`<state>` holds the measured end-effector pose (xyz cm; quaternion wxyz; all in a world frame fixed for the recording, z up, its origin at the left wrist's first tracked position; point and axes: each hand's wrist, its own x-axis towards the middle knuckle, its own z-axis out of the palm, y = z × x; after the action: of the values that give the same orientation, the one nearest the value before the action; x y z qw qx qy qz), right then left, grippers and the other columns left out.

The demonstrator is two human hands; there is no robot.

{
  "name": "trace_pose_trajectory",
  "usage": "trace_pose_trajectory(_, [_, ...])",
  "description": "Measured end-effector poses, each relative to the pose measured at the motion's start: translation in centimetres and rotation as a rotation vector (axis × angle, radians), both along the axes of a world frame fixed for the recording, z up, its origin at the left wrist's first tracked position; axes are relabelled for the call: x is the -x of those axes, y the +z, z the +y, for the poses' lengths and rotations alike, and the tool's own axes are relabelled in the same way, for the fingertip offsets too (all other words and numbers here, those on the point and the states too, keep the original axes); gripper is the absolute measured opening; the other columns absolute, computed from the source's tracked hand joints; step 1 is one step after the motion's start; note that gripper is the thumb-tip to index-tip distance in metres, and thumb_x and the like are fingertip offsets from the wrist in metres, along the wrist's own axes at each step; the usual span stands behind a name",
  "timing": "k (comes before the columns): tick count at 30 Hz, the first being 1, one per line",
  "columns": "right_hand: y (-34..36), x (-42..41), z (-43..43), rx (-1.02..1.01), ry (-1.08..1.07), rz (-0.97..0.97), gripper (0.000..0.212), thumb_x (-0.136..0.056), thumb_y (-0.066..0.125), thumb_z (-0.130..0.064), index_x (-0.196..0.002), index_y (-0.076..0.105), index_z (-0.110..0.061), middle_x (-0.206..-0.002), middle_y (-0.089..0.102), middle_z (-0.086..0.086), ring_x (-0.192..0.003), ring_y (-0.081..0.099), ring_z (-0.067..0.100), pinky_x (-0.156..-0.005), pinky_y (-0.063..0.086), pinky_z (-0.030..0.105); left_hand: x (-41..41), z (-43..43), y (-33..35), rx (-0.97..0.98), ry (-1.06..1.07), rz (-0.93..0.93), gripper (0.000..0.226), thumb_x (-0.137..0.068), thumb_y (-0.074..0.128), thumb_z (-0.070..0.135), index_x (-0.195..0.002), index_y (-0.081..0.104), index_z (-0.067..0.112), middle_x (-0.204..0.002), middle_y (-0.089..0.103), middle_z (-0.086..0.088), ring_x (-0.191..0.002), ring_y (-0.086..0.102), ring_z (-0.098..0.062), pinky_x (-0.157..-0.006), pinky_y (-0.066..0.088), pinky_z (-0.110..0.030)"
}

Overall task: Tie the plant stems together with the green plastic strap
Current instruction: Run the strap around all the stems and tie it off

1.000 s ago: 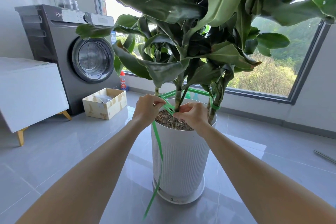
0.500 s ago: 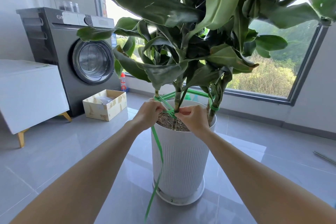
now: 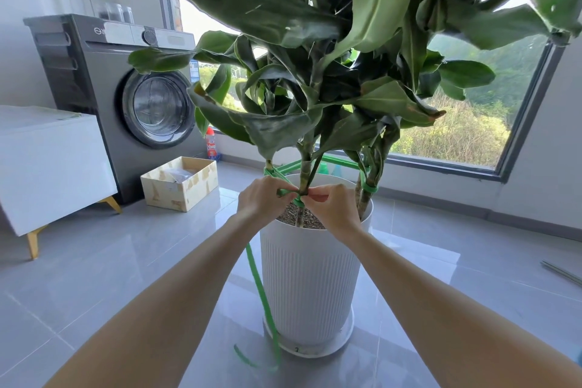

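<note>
A large leafy plant stands in a tall white ribbed pot (image 3: 308, 280) on a saucer. Three stems rise from the soil: a thin left one (image 3: 268, 164), a middle one (image 3: 305, 173) and a right one (image 3: 367, 195). A green plastic strap (image 3: 341, 161) runs around all three just above the pot rim. My left hand (image 3: 263, 198) and my right hand (image 3: 330, 208) both pinch the strap at a knot against the middle stem. The strap's loose tail (image 3: 261, 290) hangs down the pot's left side to the floor.
A grey washing machine (image 3: 126, 98) stands at the back left, with a white cabinet (image 3: 47, 164) beside it. A cardboard box (image 3: 181, 183) and a red-capped bottle (image 3: 212, 145) sit on the tiled floor. A big window (image 3: 456, 135) lies behind the plant. Leaves overhang low.
Both hands have drawn closer together at the middle stem, and the strap crossing has tightened into a small knot there. The tail still hangs down.
</note>
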<state>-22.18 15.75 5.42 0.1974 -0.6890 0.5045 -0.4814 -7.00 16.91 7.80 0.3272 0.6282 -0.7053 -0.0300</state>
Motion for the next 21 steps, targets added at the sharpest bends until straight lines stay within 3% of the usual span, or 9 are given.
trace_pose_trajectory(6, [-0.03,-0.02,-0.03,0.002,-0.011,0.0,0.02,-0.079,0.075,-0.02,-0.099,0.076,-0.015,-0.085,0.075,-0.001,-0.073,0.068,0.003,-0.073,0.057,0.024,0.33,-0.11,-0.07,0.02,0.024,0.056,0.023,-0.084,0.067,0.038,-0.103,0.074,0.026,-0.093,0.073,0.005,-0.075,0.059,-0.014,-0.051,0.035,-0.02])
trace_pose_trajectory(10, [0.08,0.02,0.1,-0.001,-0.019,-0.018,0.02,-0.078,0.076,-0.019,-0.097,0.076,-0.014,-0.084,0.075,-0.001,-0.071,0.067,0.002,-0.072,0.056,0.02,0.33,-0.16,-0.21,0.023,0.032,0.064,0.026,-0.082,0.068,0.04,-0.101,0.075,0.024,-0.091,0.073,0.004,-0.075,0.061,-0.016,-0.059,0.046,-0.023])
trace_pose_trajectory(16, [0.16,-0.02,0.18,-0.017,-0.029,-0.047,0.019,-0.077,0.077,-0.02,-0.095,0.077,-0.015,-0.083,0.075,-0.001,-0.071,0.067,0.001,-0.073,0.057,0.023,0.46,0.19,-0.19,0.056,0.032,0.014,0.024,-0.085,0.066,0.038,-0.101,0.075,0.023,-0.086,0.073,0.003,-0.071,0.062,-0.016,-0.064,0.051,-0.027])
trace_pose_trajectory(21, [0.47,0.14,0.35,-0.029,-0.033,-0.064,0.018,-0.076,0.078,-0.019,-0.093,0.077,-0.014,-0.082,0.075,0.0,-0.065,0.064,-0.001,-0.07,0.057,0.022,0.85,0.55,-0.28,0.09,0.049,-0.012,0.022,-0.088,0.062,0.035,-0.097,0.076,0.021,-0.081,0.073,0.001,-0.066,0.06,-0.017,-0.059,0.047,-0.024])
